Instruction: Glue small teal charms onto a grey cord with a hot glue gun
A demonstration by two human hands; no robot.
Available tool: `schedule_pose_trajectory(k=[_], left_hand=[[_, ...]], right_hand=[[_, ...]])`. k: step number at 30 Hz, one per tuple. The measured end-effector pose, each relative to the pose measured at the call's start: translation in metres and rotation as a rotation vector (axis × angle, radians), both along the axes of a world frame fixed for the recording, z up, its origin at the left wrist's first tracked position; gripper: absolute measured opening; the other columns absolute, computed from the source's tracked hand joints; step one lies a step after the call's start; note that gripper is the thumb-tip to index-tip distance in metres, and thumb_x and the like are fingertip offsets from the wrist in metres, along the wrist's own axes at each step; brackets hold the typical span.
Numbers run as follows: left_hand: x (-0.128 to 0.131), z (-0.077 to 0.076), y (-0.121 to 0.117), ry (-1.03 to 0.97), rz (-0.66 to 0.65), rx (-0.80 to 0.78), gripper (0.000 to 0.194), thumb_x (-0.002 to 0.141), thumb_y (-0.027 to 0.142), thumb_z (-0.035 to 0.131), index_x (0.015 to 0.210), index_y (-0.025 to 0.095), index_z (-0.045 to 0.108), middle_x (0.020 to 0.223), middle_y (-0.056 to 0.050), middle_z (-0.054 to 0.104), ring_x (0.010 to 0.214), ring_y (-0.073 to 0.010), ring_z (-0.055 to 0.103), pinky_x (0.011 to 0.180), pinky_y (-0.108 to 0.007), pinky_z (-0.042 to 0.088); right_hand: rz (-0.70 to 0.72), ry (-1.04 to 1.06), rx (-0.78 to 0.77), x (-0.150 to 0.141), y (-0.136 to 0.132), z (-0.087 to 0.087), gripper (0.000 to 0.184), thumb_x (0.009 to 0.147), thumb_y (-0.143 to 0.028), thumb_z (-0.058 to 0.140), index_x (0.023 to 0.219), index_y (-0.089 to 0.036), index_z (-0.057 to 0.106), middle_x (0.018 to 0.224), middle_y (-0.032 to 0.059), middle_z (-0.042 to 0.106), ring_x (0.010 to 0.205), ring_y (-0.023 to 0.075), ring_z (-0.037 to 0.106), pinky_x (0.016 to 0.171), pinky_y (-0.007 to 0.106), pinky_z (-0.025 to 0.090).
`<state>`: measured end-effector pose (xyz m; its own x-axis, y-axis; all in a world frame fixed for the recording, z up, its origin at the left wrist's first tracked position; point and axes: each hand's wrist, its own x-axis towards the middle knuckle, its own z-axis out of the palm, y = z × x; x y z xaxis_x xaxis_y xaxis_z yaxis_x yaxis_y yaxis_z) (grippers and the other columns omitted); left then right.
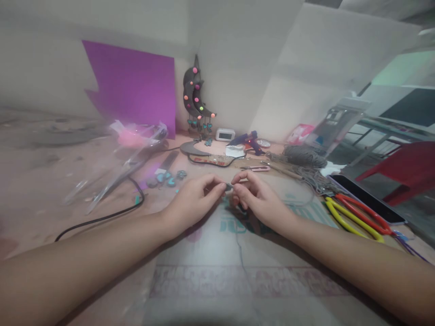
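Observation:
In the middle of the view my left hand (204,194) pinches a small dark grey piece (229,186) between thumb and forefinger. My right hand (258,194) closes on the same piece from the other side, its fingers curled. Another dark bit shows below the right fingers, too small to name. A thin grey thread (240,249) runs over the printed sheet (204,294) under both hands. Left of the hands lie several grey and teal cut pieces (166,178). Pink-handled thread snips (254,168) lie just beyond the right hand.
A crescent-moon hanging (195,97) is on the wall beside purple card (136,86). Behind the hands are a grey crescent (193,148), a small clock (225,134) and a glue gun (249,141). Grey yarn (304,156), pliers (356,217) and a phone (369,199) lie right; glue sticks (115,176) left.

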<state>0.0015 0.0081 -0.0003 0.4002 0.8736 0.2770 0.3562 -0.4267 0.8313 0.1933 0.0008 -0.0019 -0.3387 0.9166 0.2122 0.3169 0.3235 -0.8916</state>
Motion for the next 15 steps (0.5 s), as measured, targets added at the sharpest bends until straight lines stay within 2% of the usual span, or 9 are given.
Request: schedule_pose_trajectory(k=[4,8,15], left_hand=[[0.0004,0.0,0.0003,-0.013,-0.002,0.0,0.024,0.095,0.032,0.048,0.083,0.018,0.063,0.081,-0.002,0.067,0.074,-0.0156,0.06,0.07,-0.027,0.045],[0.0,0.0,0.0006,-0.008,0.0,0.019,0.022,0.095,0.03,0.049,0.083,0.018,0.063,0.078,0.0,0.066,0.071,-0.0142,0.058,0.068,-0.025,0.044],[0.0007,-0.0001,0.0016,-0.047,-0.052,0.018,0.022,0.096,0.028,0.048,0.085,0.018,0.064,0.075,0.001,0.067,0.068,-0.0132,0.059,0.066,-0.024,0.044]], right_hand=[[-0.037,0.016,0.024,-0.0002,-0.0006,0.003,0.02,0.093,-0.038,0.052,0.103,-0.02,0.05,0.066,-0.0035,0.061,0.055,0.0106,0.052,0.05,0.022,0.038],[-0.002,0.04,0.003,-0.0018,-0.0019,0.0061,0.022,0.091,-0.031,0.053,0.11,-0.02,0.051,0.065,-0.0054,0.058,0.054,0.0102,0.05,0.049,0.023,0.036],[0.057,0.136,-0.157,-0.0068,-0.0007,0.0069,0.027,0.087,-0.031,0.058,0.11,-0.019,0.05,0.061,-0.0069,0.056,0.048,0.0075,0.042,0.046,0.021,0.031]])
